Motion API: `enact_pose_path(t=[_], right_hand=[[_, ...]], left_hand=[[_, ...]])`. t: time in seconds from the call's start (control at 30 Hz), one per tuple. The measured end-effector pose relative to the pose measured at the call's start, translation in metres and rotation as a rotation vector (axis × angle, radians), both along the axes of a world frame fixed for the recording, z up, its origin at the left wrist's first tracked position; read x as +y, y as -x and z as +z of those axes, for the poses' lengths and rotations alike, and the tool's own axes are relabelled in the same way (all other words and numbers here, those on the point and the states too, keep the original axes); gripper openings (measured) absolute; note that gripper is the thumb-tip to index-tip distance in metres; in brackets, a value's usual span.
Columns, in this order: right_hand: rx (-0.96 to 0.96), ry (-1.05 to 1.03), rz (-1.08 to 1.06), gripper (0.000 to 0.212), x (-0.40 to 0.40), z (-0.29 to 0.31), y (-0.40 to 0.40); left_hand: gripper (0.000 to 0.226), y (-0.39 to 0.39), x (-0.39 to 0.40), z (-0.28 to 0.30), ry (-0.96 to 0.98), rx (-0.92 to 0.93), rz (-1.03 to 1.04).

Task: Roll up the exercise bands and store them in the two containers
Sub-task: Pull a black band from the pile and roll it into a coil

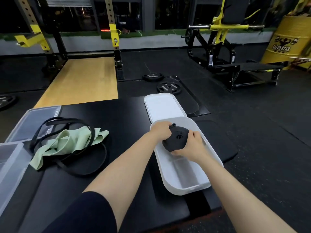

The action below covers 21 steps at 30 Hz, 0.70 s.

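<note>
Gripping a rolled black band [175,137] from both sides, the left hand [160,131] and right hand [193,145] curl their fingers round it over the far end of the white container [185,179].

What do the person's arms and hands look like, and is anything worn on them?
Both forearms are bare, and so are the left hand and the right hand: no gloves, watch, bracelet or rings show on the fingers. No sleeve shows on either forearm. A dark navy piece of clothing lies at the lower left, close to the left arm; I cannot tell if it is a sleeve or trousers.
</note>
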State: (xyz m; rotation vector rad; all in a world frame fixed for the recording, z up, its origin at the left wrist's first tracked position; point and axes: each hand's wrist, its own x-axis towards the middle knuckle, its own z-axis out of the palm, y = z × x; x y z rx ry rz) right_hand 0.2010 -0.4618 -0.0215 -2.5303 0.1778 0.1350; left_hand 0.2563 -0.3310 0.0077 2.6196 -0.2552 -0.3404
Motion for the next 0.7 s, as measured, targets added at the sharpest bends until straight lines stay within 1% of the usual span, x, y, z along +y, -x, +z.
enact_pose_path(t=[0.07,0.17,0.3,0.37,0.43,0.57,0.63,0.7], right_hand=[[0.037,0.058,-0.006,0.099,0.0,-0.006,-0.007],[0.072,0.133,-0.006,0.097,0.002,-0.014,-0.013],[0.057,0.1,-0.015,0.1,0.006,-0.027,-0.017],[0.023,0.105,-0.025,0.101,0.007,-0.031,-0.017],[0.006,0.114,-0.023,0.102,0.007,-0.032,-0.016],[0.003,0.103,-0.013,0.103,0.006,-0.031,-0.013],[0.007,0.1,-0.014,0.103,0.006,-0.031,-0.011],[0.008,0.096,-0.017,0.105,0.007,-0.031,-0.01]], left_hand=[[0.031,-0.009,-0.005,-0.007,-0.06,0.015,-0.012],[0.035,-0.017,-0.009,-0.019,-0.062,0.065,-0.022],[0.036,-0.022,-0.009,-0.029,-0.059,0.068,-0.024],[0.037,-0.022,-0.008,-0.031,-0.075,0.044,-0.02],[0.033,-0.02,-0.01,-0.031,-0.099,0.013,-0.009],[0.03,-0.015,-0.014,-0.031,-0.156,-0.112,0.026],[0.03,-0.009,-0.015,-0.027,-0.21,-0.166,0.004],[0.029,-0.004,-0.016,-0.024,-0.278,-0.178,-0.032]])
